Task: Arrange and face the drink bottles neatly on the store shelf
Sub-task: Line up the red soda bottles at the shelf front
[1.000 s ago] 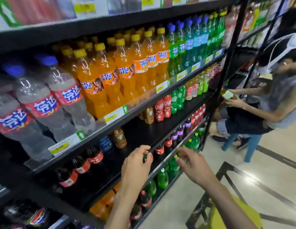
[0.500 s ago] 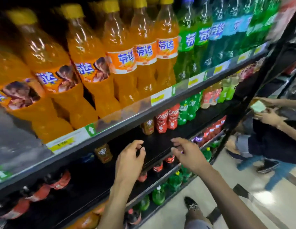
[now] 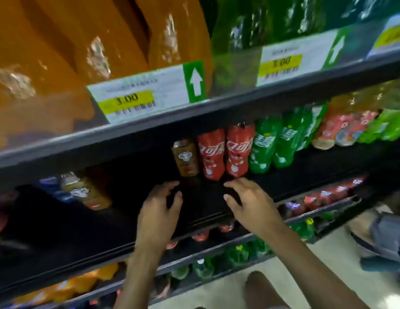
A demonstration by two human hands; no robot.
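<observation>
both our hands reach over the front of the dark middle shelf [image 3: 205,207]. our left hand [image 3: 159,212] is palm down, with the thumb and first finger bent in a c shape and apart. our right hand [image 3: 252,206] is also palm down, its fingers spread and a little bent. we see nothing held in either hand.

the drink bottles stand further back on this shelf, just beyond our fingertips. a small brown bottle [image 3: 185,159] stands behind the left hand. two red bottles [image 3: 211,152] stand side by side behind the gap between the hands. a row of green bottles [image 3: 265,148] follows just beside them on the right. the parts of the red bottles under their labels are dark and melt into the dark board, so we cannot tell if the fingertips touch them.

the front edge of the upper shelf [image 3: 194,117] runs low over the bottles and hides their caps. it carries price tags [image 3: 136,97], and big orange bottles [image 3: 60,52] stand on it. left of the brown bottle a wide stretch of dark board goes to a second brown bottle [image 3: 87,192], well apart and blurred. under the front edge of the middle shelf, the lower shelf [image 3: 328,207] holds more red and green bottles.
</observation>
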